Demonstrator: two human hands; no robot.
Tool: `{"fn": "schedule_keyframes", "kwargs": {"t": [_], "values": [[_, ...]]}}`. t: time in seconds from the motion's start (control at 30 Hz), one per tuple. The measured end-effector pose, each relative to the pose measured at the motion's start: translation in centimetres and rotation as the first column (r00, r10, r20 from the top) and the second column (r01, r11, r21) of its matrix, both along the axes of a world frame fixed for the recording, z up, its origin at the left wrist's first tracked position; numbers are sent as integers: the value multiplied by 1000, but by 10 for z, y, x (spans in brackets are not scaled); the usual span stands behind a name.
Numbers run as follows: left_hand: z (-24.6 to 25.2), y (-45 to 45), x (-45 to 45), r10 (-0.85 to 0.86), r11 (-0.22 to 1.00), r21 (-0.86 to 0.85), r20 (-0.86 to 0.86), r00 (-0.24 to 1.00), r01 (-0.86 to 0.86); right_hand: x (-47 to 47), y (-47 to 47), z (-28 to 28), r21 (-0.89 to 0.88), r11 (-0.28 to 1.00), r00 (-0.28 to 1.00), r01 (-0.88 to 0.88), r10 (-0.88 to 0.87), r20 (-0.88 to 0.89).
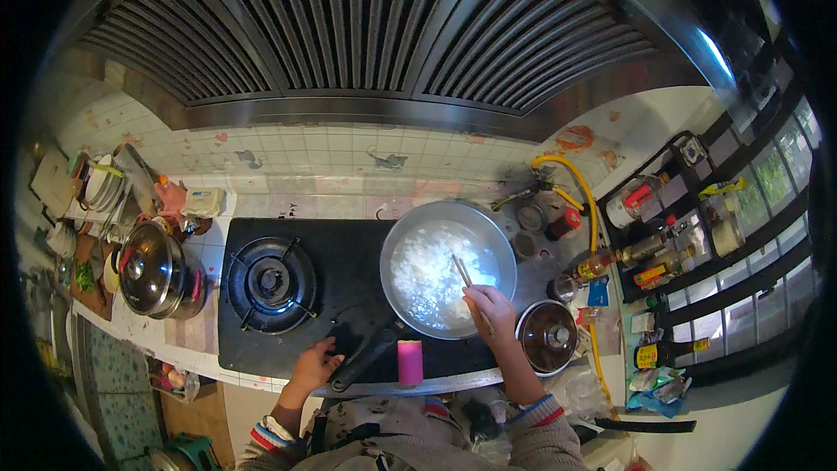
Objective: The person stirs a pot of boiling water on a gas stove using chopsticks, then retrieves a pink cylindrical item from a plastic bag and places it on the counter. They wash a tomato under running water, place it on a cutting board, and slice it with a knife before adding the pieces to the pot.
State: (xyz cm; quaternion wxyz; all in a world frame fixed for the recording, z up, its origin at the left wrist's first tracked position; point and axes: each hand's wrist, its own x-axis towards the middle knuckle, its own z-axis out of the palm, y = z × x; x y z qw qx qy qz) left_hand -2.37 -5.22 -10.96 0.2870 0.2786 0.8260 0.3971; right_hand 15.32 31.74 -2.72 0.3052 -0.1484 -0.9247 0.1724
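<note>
A pair of chopsticks (462, 269) is held in my right hand (490, 315), tips down in the wide metal pan (391, 255) on the right side of the cooktop. White, bubbling food in liquid (428, 268) fills much of the pan; glare hides what it is. The pan's black handle (366, 358) points toward me. My left hand (317, 366) is just left of the handle's end, fingers apart and holding nothing. Right of the handle, at the front edge, a pink cylindrical object (410, 364) stands.
The left burner (271, 284) carries no pot. A lidded pot (153, 271) stands on the left counter. Right of the pan are a glass lid (548, 337), a red-capped jar (565, 223) and a yellow hose (594, 209). A range hood (346, 108) overhangs the back.
</note>
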Motion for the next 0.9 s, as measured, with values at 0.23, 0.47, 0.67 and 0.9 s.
{"fn": "schedule_keyframes", "kwargs": {"t": [0.23, 0.47, 0.67, 0.9], "values": [[-1, -1, 0, -13, 1000, -23, -29, 999, 12, -9, 0, 3, -2, 1000, 1000, -1, 1, -10], [6, 5, -2, -2, 999, -42, 18, 1000, 3, -7, -11, 29, -123, 991, 991, 54, -69, -118], [8, 8, -4, -18, 998, -52, 35, 999, 20, 18, 10, 56, -163, 963, 927, 214, -253, -276], [4, 8, -4, -29, 999, -23, 15, 999, 29, 38, 59, 32, -759, 611, 787, 226, -573, -227]]}}
